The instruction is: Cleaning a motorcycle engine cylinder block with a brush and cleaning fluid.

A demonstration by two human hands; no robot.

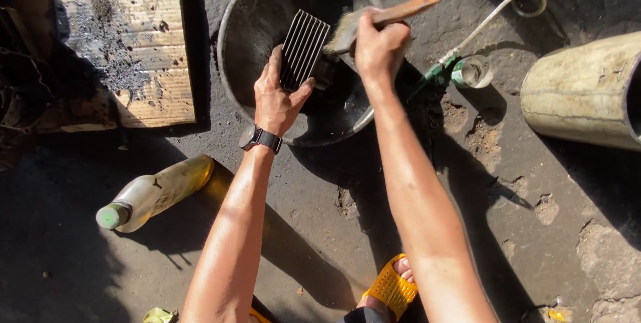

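A dark, oil-stained ground point(320, 229) spreads under both arms. Far to the right of the right hand lies a big pale pipe point(581, 92) on its side, cut off by the picture's edge. Directly under both hands sits a round metal basin point(234, 22), dirty and grey inside, with the hands working over its middle. Well to the left of the left hand lies a wooden board point(143, 42) dusted with black grit. Below and to the left of the left hand, near that forearm, a plastic bottle point(157, 193) with a green cap lies on its side, holding yellowish liquid.

The left hand point(277, 99) is closed around the lower end of a black finned part point(304, 49), a flat block of parallel ribs, and holds it tilted over the basin; the thumb presses on one side and the fingers wrap behind. A black watch point(262, 138) sits on that wrist. The right hand point(380, 46) is curled in a fist around the wooden handle of a brush point(374, 21), whose bristles touch the upper right edge of the finned part.

Just right of the right hand a clear hose point(497, 12) with a green fitting runs up to a coil, and a small round can point(474, 71) stands beside it. Below the right forearm, a foot in a yellow sandal point(392, 289) rests on the ground.
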